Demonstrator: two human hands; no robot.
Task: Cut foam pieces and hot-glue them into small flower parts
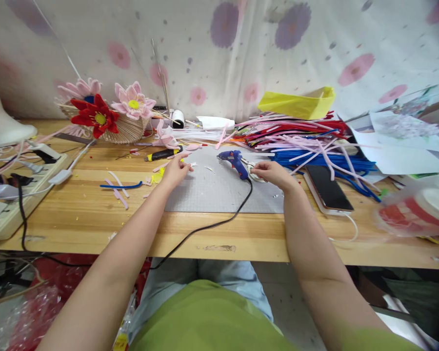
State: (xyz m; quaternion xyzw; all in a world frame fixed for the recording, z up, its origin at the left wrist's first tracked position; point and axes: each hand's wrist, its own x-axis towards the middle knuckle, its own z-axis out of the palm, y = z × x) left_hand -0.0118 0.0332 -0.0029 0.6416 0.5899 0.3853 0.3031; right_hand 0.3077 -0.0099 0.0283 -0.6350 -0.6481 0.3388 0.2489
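My left hand [177,171] is over the left part of the grey cutting mat [205,195], fingers loosely bent and apart, beside small white scraps. My right hand [271,173] is at the mat's right side, its fingers closed at the pale handle of a pair of scissors [256,178]. Between the hands a blue glue gun [234,162] lies on the mat, its nozzle to the left, partly over the scissors. Its black cord runs down over the table's front edge. Yellow fuzzy scraps [157,175] are left of my left hand.
Red and pink fuzzy flowers [99,118] stand at the back left, a power strip [29,195] at the far left. Fuzzy stems [296,136] pile up behind the mat. A phone [329,187] and a lidded cup [417,212] are on the right.
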